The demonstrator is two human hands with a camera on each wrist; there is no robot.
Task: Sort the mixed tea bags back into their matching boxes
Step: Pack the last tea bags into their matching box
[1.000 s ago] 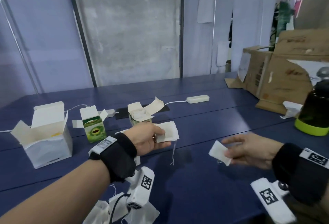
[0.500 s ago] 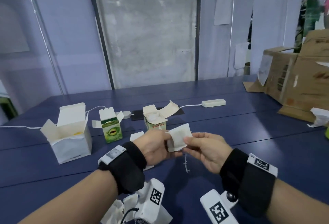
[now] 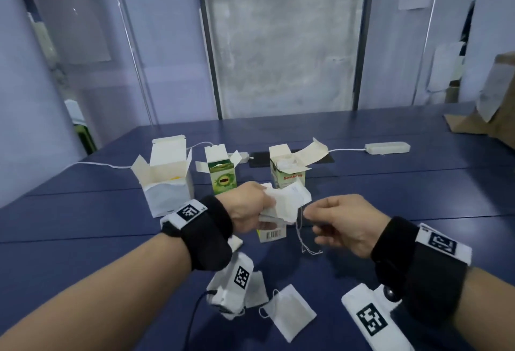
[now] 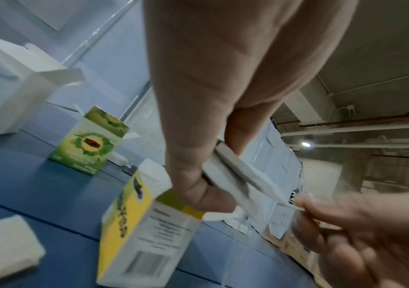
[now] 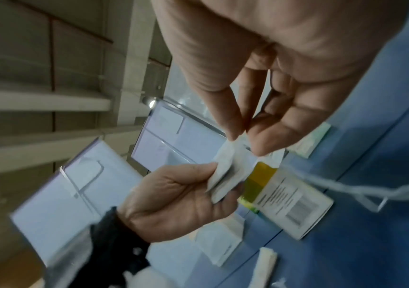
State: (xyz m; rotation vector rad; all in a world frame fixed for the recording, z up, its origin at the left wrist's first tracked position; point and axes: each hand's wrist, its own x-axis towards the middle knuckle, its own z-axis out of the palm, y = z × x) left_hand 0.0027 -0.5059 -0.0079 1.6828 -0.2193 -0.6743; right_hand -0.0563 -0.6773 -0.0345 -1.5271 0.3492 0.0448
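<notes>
My left hand (image 3: 264, 207) grips a small stack of white tea bags (image 3: 288, 204) above the blue table. My right hand (image 3: 306, 212) pinches the stack's right edge between thumb and forefinger, and thin strings (image 3: 302, 239) dangle below. The right wrist view shows that pinch on a tea bag corner (image 5: 233, 154). A yellow box (image 3: 271, 235) lies on its side under the hands, also the yellow box (image 4: 144, 233). Behind stand an open white box (image 3: 167, 180), a green box (image 3: 223, 179) and an open Sambrug box (image 3: 288, 176).
Loose tea bags (image 3: 289, 314) lie on the table close to me, and another tea bag (image 4: 1, 241) lies left of the yellow box. A white adapter with cable (image 3: 387, 147) and a dark flat object (image 3: 262, 159) lie behind the boxes. Cardboard (image 3: 498, 111) stands far right.
My right hand carried its own tea bag from the right over to the left hand's bag; both hands now meet at the stack. The head view has swung left.
</notes>
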